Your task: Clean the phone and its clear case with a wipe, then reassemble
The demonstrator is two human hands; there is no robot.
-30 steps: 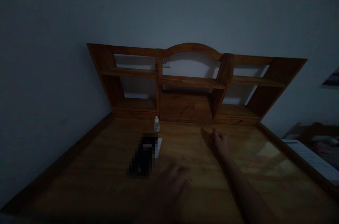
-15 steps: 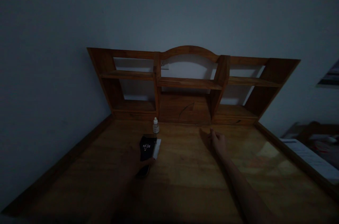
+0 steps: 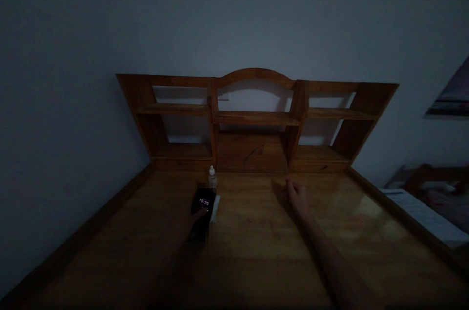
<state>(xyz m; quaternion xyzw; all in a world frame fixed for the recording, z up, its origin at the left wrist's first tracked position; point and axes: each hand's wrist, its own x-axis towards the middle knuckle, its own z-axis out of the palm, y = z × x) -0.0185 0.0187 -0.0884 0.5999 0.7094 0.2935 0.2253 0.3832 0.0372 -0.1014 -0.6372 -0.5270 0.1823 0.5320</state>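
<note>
My left hand (image 3: 188,222) grips a dark smartphone (image 3: 202,197) from its left side, with the thumb laid across the screen, which shows 10:26. Most of the hand is lost in shadow. A flat white item (image 3: 216,206), perhaps paper, sticks out past the phone's right edge. Just beyond the phone stands a small clear bottle (image 3: 212,178) with a white cap, upright on the desk. My right hand (image 3: 297,200) rests on the desk to the right, fingers curled into a loose fist, and no object shows in it.
The wooden desk (image 3: 249,232) has raised side edges. Along its back runs a wooden shelf unit (image 3: 256,117) with small drawers below, against a wall with a socket (image 3: 223,96). A white surface (image 3: 425,212) lies beyond the right edge. The room is dim.
My left thumb has shifted from the phone's lower right edge up onto its screen. My right hand keeps its curled pose on the desk. The whole view has turned slightly.
</note>
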